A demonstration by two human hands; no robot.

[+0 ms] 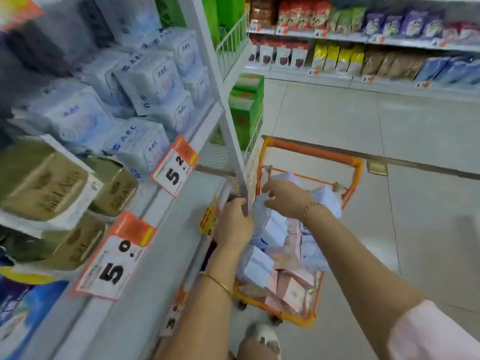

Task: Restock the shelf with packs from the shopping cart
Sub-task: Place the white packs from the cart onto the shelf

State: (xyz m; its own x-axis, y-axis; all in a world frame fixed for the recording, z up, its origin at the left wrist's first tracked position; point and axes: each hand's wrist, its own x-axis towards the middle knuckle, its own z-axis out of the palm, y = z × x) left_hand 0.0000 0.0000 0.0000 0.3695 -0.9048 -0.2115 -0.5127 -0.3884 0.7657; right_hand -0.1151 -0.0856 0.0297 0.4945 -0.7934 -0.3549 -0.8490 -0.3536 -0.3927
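An orange shopping cart point(310, 152) stands in the aisle just right of the shelf point(166, 245), filled with white and pink packs point(293, 289). Both my hands reach down into it. My left hand point(235, 226) shows its back, fingers curled at the edge of a pale white pack point(261, 216) lying on top of the pile. My right hand point(285, 198) hovers over the same heap, fingers bent and thumb against that pale pack. On the shelf's upper level lie stacked white packs marked ABC point(153, 81).
Olive-gold packs point(44, 183) and blue packs point(23, 307) fill the lower shelf levels behind orange price tags point(175, 166). The white shelf post point(228, 120) runs down in front of my left hand. Green boxes point(246, 105) sit at the shelf end. Another stocked shelf point(363, 37) lines the far side.
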